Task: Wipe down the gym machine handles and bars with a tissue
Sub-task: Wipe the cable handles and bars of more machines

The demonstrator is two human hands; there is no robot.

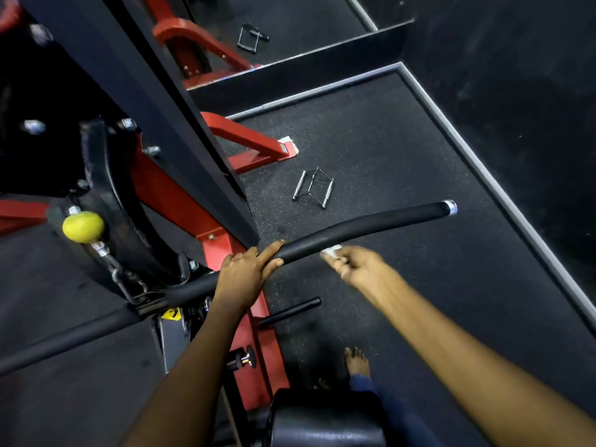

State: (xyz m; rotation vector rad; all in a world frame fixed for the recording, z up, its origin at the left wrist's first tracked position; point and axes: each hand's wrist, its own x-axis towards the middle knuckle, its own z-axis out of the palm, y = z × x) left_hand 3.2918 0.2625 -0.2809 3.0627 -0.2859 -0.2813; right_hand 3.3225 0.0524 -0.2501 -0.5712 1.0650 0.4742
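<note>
Hands (243, 272) on bar (371, 224), tissue (332, 253) pinched.

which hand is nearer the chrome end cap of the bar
Right. The right hand, pinching the tissue, sits partway toward the chrome end cap; the left hand grips the bar farther back.

Two hands (245, 272) (358, 266), one tissue (332, 251), one bar (371, 225)

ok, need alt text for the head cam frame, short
Seen from above, a person's left hand grips a long black padded bar on a red gym machine, while the right hand holds a white tissue beside the bar. A metal handle lies on the dark floor.
</note>
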